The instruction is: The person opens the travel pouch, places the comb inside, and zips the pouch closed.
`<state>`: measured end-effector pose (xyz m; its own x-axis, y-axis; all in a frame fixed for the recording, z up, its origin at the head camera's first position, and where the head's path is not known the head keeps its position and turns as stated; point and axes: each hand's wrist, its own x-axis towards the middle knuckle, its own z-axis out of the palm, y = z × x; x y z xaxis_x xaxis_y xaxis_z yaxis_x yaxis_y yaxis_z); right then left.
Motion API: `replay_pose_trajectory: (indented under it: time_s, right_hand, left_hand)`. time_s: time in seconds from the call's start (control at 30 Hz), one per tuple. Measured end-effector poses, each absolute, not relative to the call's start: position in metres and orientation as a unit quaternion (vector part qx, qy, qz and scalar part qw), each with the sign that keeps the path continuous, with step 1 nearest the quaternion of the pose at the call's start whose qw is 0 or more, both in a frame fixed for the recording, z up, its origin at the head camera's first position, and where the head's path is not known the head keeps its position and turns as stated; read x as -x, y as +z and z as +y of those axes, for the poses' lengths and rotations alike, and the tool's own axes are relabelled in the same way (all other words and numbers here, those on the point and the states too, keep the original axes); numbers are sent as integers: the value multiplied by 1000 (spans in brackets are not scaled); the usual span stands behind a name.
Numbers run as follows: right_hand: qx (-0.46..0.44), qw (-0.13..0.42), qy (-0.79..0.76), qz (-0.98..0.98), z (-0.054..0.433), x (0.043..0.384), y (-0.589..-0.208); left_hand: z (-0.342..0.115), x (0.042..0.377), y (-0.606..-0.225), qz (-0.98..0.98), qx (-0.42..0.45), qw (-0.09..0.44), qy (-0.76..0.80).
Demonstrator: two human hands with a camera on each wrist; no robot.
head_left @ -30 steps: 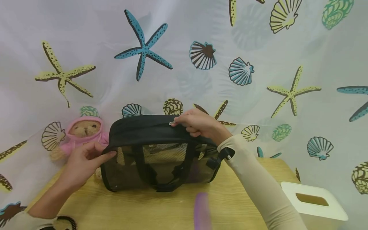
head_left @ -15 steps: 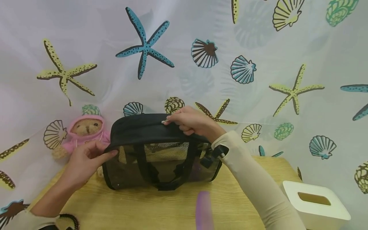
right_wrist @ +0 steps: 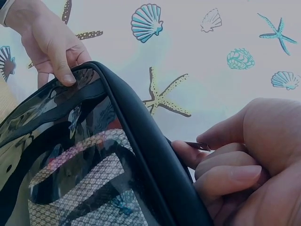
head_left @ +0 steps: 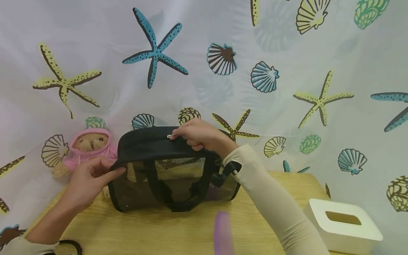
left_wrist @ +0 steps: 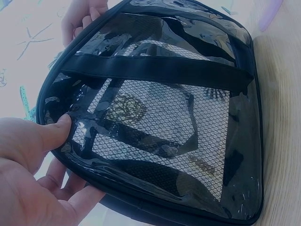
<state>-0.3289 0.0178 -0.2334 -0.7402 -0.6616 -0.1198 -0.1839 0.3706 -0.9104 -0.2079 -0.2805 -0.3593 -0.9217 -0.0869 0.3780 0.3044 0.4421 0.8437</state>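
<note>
A black bag (head_left: 137, 148) with clear and mesh side panels stands upright on the wooden table, its black strap handle (head_left: 181, 206) hanging down the front. My left hand (head_left: 84, 182) pinches the bag's upper left corner; in the left wrist view the thumb (left_wrist: 59, 132) lies on the clear panel and the fingers are behind the edge. On top of the bag, my right hand (head_left: 200, 134) pinches a small metal zipper pull (head_left: 169, 136) between thumb and index finger. That pull (right_wrist: 200, 145) also shows in the right wrist view.
Behind the bag's left end sits a teddy bear (head_left: 90, 143) in a pink hood. A purple curved strip (head_left: 222, 232) lies in front of the bag. At the right stands a white tissue box (head_left: 347, 226). A patterned curtain (head_left: 197, 95) hangs behind the table.
My right hand has moved left along the bag's top, drawing the zipper pull with it. The left hand keeps its pinch on the corner.
</note>
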Motion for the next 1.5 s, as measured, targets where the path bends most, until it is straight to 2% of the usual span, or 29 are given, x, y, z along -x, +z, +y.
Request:
replay_pose_trajectory:
  time_s: [0.73, 1.07, 1.5]
  right_hand:
    - [283, 253, -468, 798, -5, 326, -235]
    - [273, 232, -457, 814, -13, 320, -229]
    - [283, 237, -437, 820, -40, 319, -238]
  left_hand:
    - [-277, 210, -362, -826, 67, 182, -529]
    - [-274, 217, -358, -820, 86, 188, -533]
    - [-279, 207, -361, -825, 68, 182, -530]
